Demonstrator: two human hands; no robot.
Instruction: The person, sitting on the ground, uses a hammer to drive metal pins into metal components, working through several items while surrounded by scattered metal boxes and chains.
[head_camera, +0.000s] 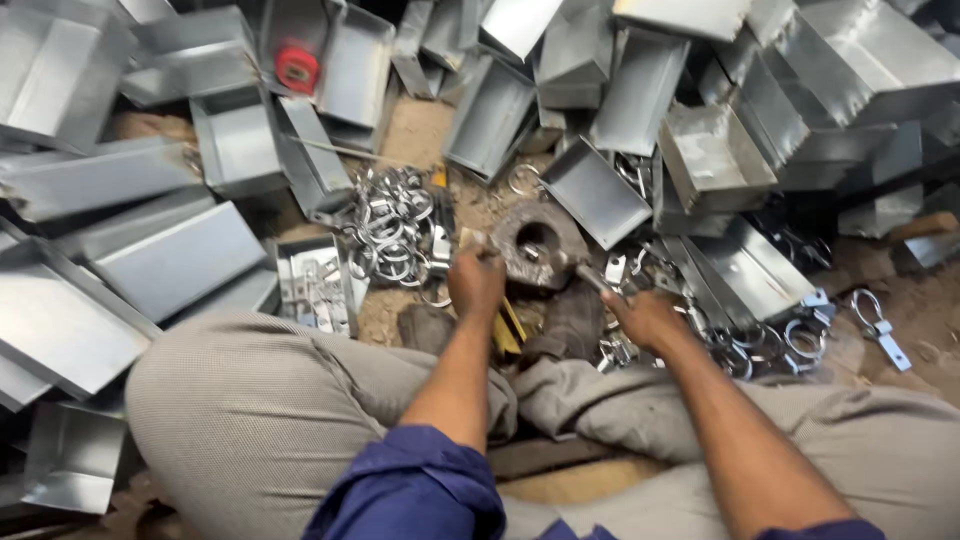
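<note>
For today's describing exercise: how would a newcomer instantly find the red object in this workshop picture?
Start at the heap of grey sheet-metal trays spread over the floor. Look to its upper-left part, where one open tray holds a small rounded tape measure. It is the only bright red thing among silver metal.

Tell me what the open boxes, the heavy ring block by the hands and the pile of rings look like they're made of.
Open boxes: thin sheet metal, likely galvanized steel, judging by the dull silver sheen and folded edges.
Ring block: probably cast iron or steel, dark, rough and rusty brown.
Pile of rings: bright metal, seemingly plated steel, from the shiny glints.
</note>
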